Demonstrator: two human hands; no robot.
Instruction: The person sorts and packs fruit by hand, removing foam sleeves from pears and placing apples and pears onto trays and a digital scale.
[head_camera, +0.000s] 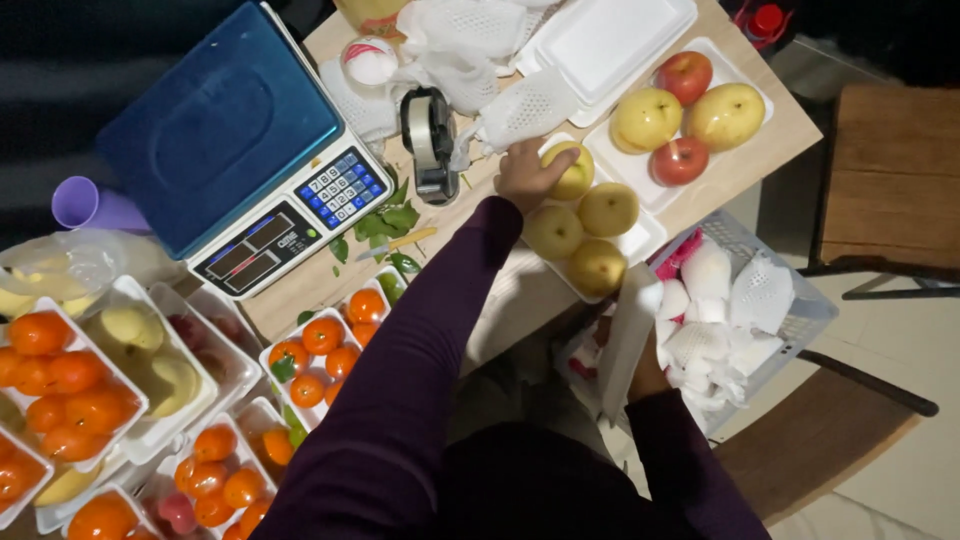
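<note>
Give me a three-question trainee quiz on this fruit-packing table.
1. True or false: the left hand rests on a yellow pear in the near tray.
2. How many red apples lie in the far tray? A) one B) two C) four
3. What does the right hand grip, beside the basket of foam nets?

Key: 1 true. 2 B; the red apples share it with two yellow fruits. 3 A white foam tray, held on edge.
</note>
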